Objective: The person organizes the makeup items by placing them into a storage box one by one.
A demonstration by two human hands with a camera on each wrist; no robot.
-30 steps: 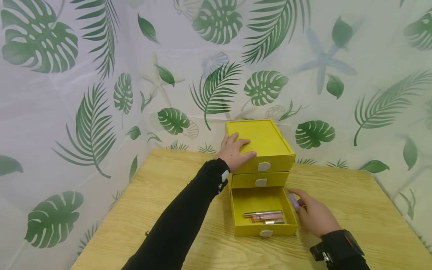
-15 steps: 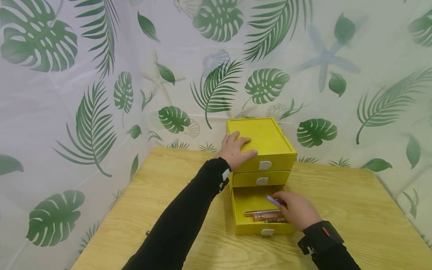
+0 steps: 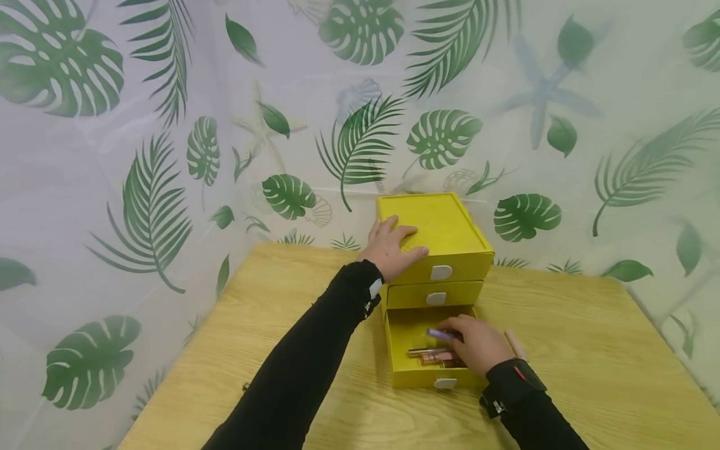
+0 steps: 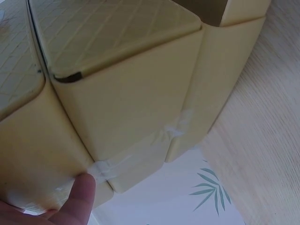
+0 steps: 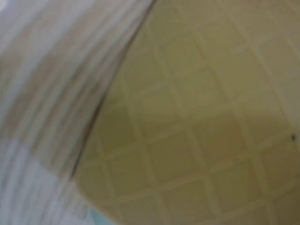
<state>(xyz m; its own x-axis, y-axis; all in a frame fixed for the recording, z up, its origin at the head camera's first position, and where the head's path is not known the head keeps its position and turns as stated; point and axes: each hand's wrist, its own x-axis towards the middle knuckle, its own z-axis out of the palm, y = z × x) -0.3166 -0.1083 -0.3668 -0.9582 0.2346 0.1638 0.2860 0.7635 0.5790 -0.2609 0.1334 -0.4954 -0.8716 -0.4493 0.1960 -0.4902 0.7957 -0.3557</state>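
Observation:
A yellow drawer unit stands on the table, its bottom drawer pulled out. My left hand rests spread on the near left part of its top; in the left wrist view a finger touches the unit's taped side. Over the pulled-out drawer, my right hand pinches a small purple tube. Several slim cosmetic tubes lie in that drawer, partly hidden by the right hand. The right wrist view holds only a blurred yellow surface with a diamond pattern.
Two upper drawers with white tabs are pushed in. A pale pink tube shows just right of my right hand. The wood-grain table ends against a leaf-printed sheet behind.
My right hand has moved left with the purple tube, from beside the drawer to over it. The pale pink tube has come into view. The left hand stays on the unit.

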